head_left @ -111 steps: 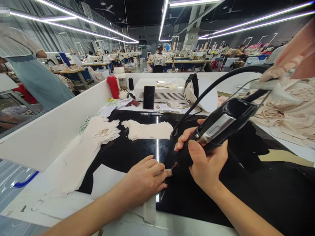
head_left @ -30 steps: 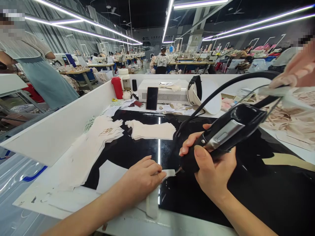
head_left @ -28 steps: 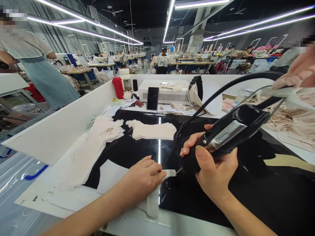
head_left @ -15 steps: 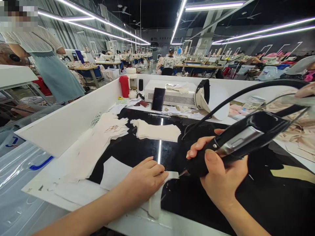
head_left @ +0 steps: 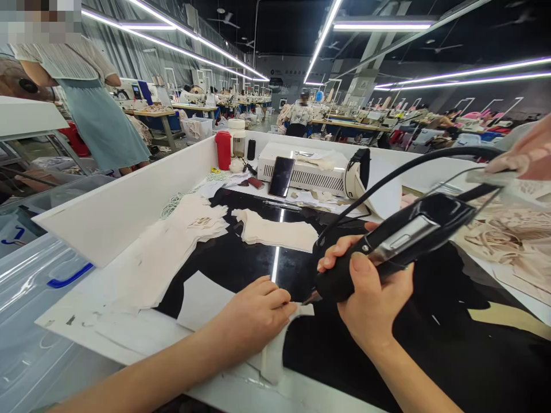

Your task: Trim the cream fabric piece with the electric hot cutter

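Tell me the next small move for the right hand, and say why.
Probably draw the black handheld tool slightly along the edge of the pale strip. The right hand grips the tool with its pointed tip at that edge, though contact is hard to confirm, and the left hand has its fingertips on the strip close by.

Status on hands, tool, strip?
Right hand gripping black tool, tip by white strip. Left hand on white strip. Cord arcs beyond tool, off strip.

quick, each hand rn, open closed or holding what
Left hand: fingers on the white strip; pinching or pressing, cannot tell.
Right hand: closed around the black handheld tool.
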A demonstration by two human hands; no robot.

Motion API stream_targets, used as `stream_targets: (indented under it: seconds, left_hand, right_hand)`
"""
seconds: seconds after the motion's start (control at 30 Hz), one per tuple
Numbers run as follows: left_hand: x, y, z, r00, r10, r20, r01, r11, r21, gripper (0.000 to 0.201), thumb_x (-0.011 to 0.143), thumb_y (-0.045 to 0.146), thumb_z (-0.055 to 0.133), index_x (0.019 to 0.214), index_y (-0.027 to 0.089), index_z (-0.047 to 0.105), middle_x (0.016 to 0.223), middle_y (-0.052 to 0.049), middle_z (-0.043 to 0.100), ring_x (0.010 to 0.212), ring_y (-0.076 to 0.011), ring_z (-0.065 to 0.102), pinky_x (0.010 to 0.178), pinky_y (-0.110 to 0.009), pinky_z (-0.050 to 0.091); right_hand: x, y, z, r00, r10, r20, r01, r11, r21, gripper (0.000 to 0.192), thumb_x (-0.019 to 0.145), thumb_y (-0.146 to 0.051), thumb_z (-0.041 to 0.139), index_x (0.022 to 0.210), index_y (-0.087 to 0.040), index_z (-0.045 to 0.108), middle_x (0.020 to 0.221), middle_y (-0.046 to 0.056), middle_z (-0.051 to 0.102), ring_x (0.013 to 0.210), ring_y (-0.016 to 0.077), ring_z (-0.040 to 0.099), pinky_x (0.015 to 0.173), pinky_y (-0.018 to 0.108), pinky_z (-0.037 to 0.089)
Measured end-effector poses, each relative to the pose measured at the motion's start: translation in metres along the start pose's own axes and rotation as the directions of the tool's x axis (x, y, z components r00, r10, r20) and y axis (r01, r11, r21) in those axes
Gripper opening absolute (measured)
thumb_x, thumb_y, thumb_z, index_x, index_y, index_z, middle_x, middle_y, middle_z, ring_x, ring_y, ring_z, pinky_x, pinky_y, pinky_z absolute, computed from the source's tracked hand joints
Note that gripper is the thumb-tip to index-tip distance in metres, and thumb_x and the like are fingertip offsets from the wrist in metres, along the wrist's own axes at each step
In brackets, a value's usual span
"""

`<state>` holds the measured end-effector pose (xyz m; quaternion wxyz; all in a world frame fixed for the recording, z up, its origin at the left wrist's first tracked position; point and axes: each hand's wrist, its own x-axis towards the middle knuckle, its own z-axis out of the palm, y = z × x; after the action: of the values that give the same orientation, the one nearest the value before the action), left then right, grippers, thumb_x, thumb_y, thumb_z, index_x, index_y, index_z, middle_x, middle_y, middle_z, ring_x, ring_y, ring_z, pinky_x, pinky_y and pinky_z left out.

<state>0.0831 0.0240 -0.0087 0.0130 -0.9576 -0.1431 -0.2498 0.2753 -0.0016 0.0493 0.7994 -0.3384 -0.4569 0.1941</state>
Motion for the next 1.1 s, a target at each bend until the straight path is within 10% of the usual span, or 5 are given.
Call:
stream_targets:
  seconds: [1.1]
  left_hand:
    - [-0.001, -0.001, 0.000, 1.000, -0.003, 0.024, 0.003, 1.000, 0.005, 0.020, 0.116, 0.009, 0.053, 0.122, 0.017, 0.071, 0.104, -0.004, 0.071, 0.095, -0.0200, 0.068, 0.096, -0.038, 0.058]
  right_hand:
    - [0.002, 0.000, -0.004, 0.999, -0.005, -0.044, 0.004, 0.999, -0.037, 0.043, 0.093, -0.038, 0.090, 0.127, -0.030, 0.064, 0.083, -0.005, 0.071, 0.061, 0.0161, 0.067, 0.056, 0.031, 0.062]
